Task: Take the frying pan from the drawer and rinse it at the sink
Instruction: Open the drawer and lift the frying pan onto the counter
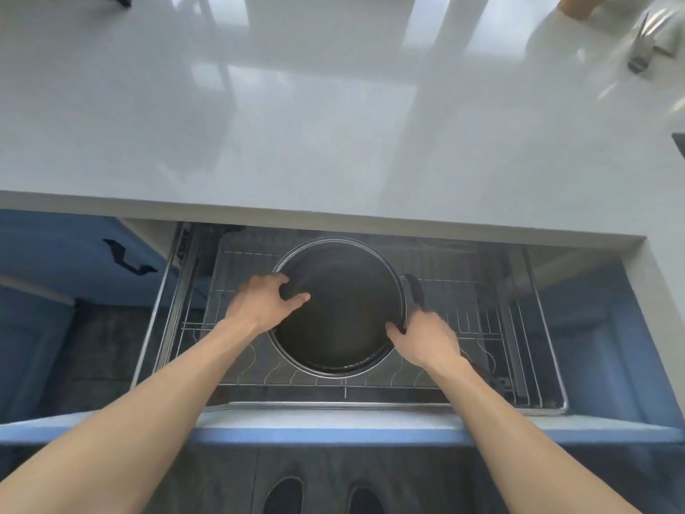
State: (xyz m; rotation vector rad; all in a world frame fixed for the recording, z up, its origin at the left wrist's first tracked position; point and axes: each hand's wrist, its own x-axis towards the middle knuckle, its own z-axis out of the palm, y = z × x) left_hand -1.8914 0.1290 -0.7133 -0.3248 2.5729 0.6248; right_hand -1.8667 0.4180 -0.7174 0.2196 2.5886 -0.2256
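A round black frying pan (344, 309) with a silver rim lies flat in the wire rack of the pulled-out drawer (548, 365). My left hand (261, 304) grips the pan's left rim, thumb and fingers curled over the edge. My right hand (426, 337) holds the right rim, just below a short black side handle (415, 291). The pan's underside is hidden.
The white glossy countertop (296, 124) overhangs the drawer's back part. A chrome faucet (645, 50) shows at the top right corner. The drawer's blue front panel (333, 434) runs across below my forearms. A dark cabinet handle (126, 257) sits on the blue door at left.
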